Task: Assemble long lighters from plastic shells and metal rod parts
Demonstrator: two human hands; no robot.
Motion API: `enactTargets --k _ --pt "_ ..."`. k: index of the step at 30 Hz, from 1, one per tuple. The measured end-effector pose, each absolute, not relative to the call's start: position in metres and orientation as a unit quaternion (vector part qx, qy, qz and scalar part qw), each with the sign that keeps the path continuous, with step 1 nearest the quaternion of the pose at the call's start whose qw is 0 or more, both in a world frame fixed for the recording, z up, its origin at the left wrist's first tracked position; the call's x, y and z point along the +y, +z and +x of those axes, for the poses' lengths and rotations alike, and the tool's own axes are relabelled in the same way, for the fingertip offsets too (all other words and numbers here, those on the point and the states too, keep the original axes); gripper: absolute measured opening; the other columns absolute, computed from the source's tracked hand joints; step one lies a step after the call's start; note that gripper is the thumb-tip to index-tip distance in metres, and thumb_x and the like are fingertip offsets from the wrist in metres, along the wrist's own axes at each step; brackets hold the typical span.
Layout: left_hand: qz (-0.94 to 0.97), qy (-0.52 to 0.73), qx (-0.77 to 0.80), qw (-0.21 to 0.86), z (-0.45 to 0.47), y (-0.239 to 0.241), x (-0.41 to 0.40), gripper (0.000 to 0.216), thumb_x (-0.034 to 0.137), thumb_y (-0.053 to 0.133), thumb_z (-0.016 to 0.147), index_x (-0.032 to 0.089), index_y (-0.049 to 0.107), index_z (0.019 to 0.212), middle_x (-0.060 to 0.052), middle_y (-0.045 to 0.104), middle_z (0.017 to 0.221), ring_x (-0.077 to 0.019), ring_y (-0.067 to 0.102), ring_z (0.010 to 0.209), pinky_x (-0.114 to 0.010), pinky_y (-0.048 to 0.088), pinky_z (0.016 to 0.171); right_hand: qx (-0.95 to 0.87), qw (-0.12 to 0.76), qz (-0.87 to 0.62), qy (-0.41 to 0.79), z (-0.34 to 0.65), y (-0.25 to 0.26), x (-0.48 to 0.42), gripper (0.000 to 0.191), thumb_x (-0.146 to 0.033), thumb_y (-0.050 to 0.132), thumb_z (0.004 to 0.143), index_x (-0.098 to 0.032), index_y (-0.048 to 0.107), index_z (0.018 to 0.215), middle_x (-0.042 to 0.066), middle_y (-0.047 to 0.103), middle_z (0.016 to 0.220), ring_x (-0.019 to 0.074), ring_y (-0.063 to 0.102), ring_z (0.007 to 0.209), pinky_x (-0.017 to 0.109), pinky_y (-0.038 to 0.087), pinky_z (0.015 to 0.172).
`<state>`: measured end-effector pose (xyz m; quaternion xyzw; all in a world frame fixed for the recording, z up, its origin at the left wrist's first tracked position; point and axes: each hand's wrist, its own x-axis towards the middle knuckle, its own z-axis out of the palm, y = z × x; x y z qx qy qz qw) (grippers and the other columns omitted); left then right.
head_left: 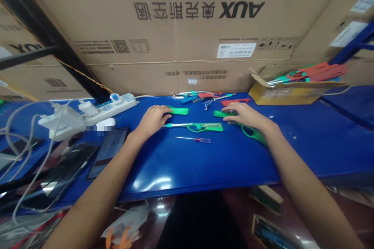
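Note:
My left hand [153, 120] rests palm down on the blue table [204, 163], fingers curled over the near end of a green plastic shell piece [179, 111]. My right hand [244, 114] lies over another green shell piece [220, 113], fingers bent onto it, with a green lighter handle [254, 134] under the wrist. Between the hands lies an assembled green long-nosed lighter [198, 127]. A small screwdriver [194, 139] with a red and blue handle lies just in front of it.
An open cardboard box [289, 89] of red and green lighter parts stands at the back right. Loose red and teal parts [204, 96] lie along the back. A white power strip [96, 113], cables and two dark phones [108, 149] crowd the left. Large cartons [187, 27] wall the back.

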<state>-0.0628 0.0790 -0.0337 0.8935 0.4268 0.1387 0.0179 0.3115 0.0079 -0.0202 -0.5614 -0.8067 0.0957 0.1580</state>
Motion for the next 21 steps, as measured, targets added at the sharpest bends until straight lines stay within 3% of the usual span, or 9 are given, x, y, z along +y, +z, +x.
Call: enactTargets --k 5,10,16,21 --pt "0.881 0.116 0.459 -0.013 -0.058 -0.028 0.072 0.018 0.019 0.058 0.095 0.019 0.075 0.102 -0.007 0.073 0.115 -0.0289 0.067 0.104 -0.042 0.048 0.093 -0.801 0.149 -0.570 0.102 0.302 -0.020 0.008 0.031 -0.035 0.063 0.092 -0.019 0.076 0.115 0.011 0.076 0.108 0.0280 0.071 0.091 0.040 0.054 0.083" --pt "0.876 0.145 0.458 -0.044 -0.055 -0.027 0.068 0.020 0.018 0.053 0.099 0.019 0.073 0.101 -0.007 0.074 0.111 -0.0289 0.065 0.100 -0.043 0.045 0.089 -0.781 0.229 -0.573 0.090 0.300 -0.017 0.007 0.032 -0.037 0.051 0.099 -0.021 0.077 0.106 0.008 0.078 0.108 0.0292 0.070 0.098 0.042 0.052 0.087" --pt "0.873 0.228 0.429 -0.039 -0.052 -0.026 0.066 0.017 0.023 0.052 0.101 0.021 0.069 0.103 -0.006 0.074 0.107 -0.0274 0.064 0.098 -0.041 0.044 0.085 -0.696 0.418 -0.567 0.139 0.292 -0.011 0.006 0.032 -0.047 0.061 0.091 -0.020 0.076 0.100 0.008 0.078 0.103 0.0267 0.071 0.093 0.041 0.054 0.085" --pt "0.858 0.321 0.400 0.024 -0.048 -0.031 0.065 0.019 0.025 0.050 0.102 0.020 0.063 0.115 -0.007 0.071 0.107 -0.0246 0.064 0.099 -0.037 0.047 0.087 -0.636 0.475 -0.573 0.202 0.292 -0.014 0.010 0.037 -0.055 0.071 0.081 -0.019 0.072 0.089 0.006 0.075 0.083 0.0236 0.070 0.077 0.040 0.057 0.077"
